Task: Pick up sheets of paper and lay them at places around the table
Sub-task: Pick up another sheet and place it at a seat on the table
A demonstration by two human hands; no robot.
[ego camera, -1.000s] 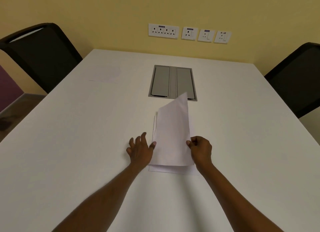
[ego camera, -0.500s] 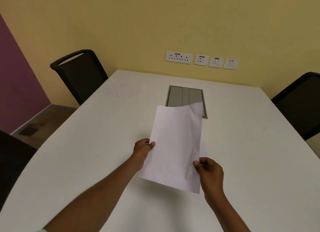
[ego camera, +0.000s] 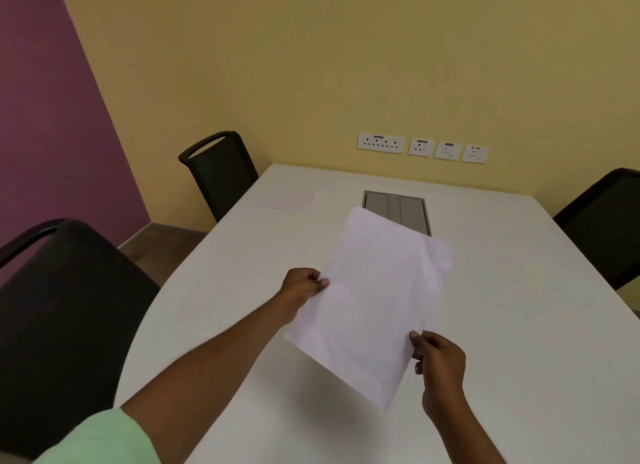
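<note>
I hold a white sheet of paper (ego camera: 374,297) in the air above the white table (ego camera: 519,325), tilted with its far end up. My left hand (ego camera: 302,289) pinches its left edge. My right hand (ego camera: 438,359) pinches its lower right edge. Another white sheet (ego camera: 291,200) lies flat on the far left part of the table, in front of the far left chair. The stack the held sheet came from is hidden behind it.
A grey cable hatch (ego camera: 398,207) is set in the table's middle, partly behind the held sheet. Black chairs stand at the near left (ego camera: 59,318), far left (ego camera: 218,173) and right (ego camera: 606,221). Wall sockets (ego camera: 422,148) line the yellow wall.
The sheet was lifted off the stack by both hands and now hangs above the table. The view has swung left and up, bringing the near left chair into sight.
</note>
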